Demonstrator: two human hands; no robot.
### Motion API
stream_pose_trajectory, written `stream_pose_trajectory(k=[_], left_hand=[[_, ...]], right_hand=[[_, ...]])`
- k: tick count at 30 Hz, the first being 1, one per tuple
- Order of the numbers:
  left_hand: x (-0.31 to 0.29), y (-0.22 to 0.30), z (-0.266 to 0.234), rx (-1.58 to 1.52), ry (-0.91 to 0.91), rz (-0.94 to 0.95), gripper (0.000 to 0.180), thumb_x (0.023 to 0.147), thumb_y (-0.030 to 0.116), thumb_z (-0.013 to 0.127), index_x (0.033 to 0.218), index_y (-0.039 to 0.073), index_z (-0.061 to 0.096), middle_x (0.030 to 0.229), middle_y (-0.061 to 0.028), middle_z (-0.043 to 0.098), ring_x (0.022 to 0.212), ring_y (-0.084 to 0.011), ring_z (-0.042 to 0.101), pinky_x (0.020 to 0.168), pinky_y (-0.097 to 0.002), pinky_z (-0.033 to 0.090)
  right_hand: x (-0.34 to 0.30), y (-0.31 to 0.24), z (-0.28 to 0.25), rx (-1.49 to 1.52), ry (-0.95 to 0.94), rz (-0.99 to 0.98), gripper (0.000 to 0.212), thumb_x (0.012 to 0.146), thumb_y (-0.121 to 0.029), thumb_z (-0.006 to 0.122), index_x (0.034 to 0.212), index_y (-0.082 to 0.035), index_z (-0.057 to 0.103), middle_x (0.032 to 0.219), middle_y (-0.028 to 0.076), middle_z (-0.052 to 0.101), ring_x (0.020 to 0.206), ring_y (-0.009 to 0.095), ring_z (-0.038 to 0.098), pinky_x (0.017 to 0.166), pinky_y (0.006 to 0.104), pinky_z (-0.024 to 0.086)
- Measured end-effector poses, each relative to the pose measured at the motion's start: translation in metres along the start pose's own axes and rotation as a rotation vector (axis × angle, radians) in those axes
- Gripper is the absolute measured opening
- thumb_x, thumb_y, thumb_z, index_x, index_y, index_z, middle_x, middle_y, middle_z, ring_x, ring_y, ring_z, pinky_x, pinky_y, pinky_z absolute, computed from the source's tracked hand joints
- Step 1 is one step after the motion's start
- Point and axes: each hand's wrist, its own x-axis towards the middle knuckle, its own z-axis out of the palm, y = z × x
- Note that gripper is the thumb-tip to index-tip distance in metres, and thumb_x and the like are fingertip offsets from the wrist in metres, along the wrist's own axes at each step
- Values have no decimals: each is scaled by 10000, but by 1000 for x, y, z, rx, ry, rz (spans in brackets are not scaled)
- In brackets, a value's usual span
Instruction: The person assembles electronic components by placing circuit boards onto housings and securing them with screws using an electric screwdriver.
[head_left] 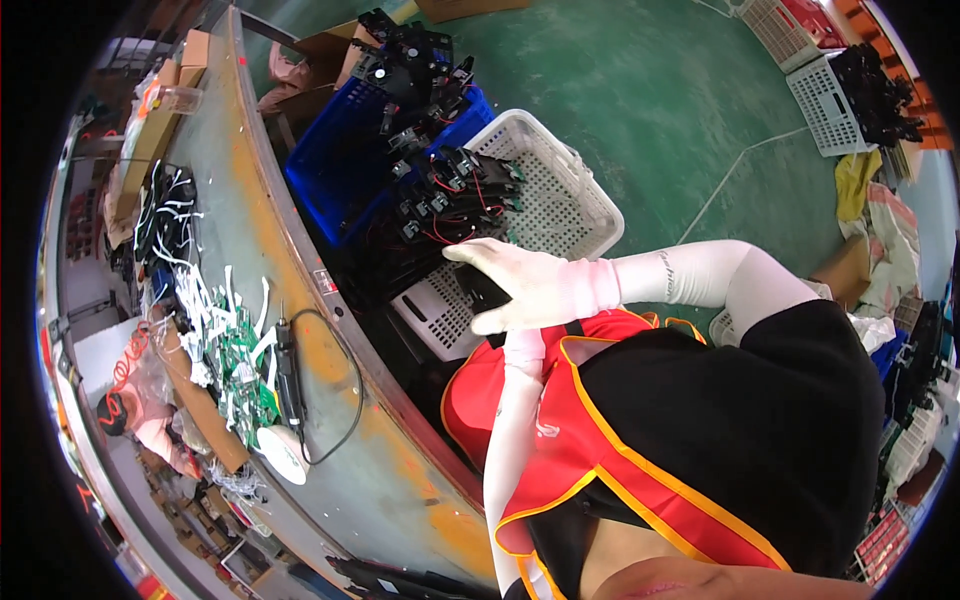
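My right hand (530,285), in a white glove, reaches left in front of my apron. Its finger and thumb curve round a black part (484,288), whose exact kind I cannot make out. My left forearm, in a white sleeve, rises from below and its wrist meets the right hand. My left hand is mostly hidden there, so its fingers do not show. Just beyond the hands lie several black plastic assemblies (455,185) with red wires, heaped over a white perforated basket (590,205) and a blue bin (320,180). A smaller white perforated crate (437,312) sits below them.
A long metal-edged workbench (390,470) runs along my left. On it lie a black corded electric screwdriver (288,375), a white round object (283,455) and green boards with white ribbon cables (235,350). Another person (160,425) works across it. Crates (830,105) stand far right.
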Motion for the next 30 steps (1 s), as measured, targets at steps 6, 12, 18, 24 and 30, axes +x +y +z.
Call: stream_pose_trajectory(k=[6, 12, 18, 24, 30], left_hand=[[-3, 8, -107, 1643, 197, 221, 297, 960, 65, 511, 1251, 12, 478, 1226, -47, 597, 1167, -123, 544, 913, -275, 471], [20, 22, -24, 2373, -25, -126, 774, 830, 240, 719, 1427, -30, 308, 1370, -255, 456, 1238, -376, 493, 1062, -420, 391], [-54, 71, 25, 2229, 261, 349, 374, 860, 64, 594, 1209, -70, 564, 1173, -235, 618, 1106, -379, 584, 993, -435, 443], [-120, 88, -12, 2390, 399, 665, 317, 814, -23, 571, 1129, -40, 604, 1088, -186, 644, 1075, -360, 601, 976, -455, 455], [-109, 85, -1, 2448, 431, 756, 318, 799, -64, 547, 1113, -36, 596, 1073, -189, 630, 1064, -385, 596, 961, -503, 462]], right_hand=[[9, 60, 1, 35, 45, 115, 674, 761, -285, 674, 1320, -1, 426, 1326, 243, 430, 1266, 334, 432, 1088, 384, 353], [32, 122, -19, -31, 99, 267, 560, 748, -127, 609, 1288, -37, 495, 1149, 160, 575, 1108, 228, 557, 987, 339, 434], [57, 166, -73, 113, 80, 483, 658, 790, -143, 632, 1387, 23, 410, 1198, 173, 609, 1022, 244, 624, 909, 335, 492], [104, 236, -106, -176, 52, 396, 800, 812, -172, 662, 1471, 49, 264, 1496, 229, 348, 1388, 283, 345, 1149, 359, 272], [148, 275, -119, -51, 84, 265, 722, 783, -147, 705, 1401, 55, 392, 1396, 211, 490, 1317, 284, 451, 1112, 348, 336]])
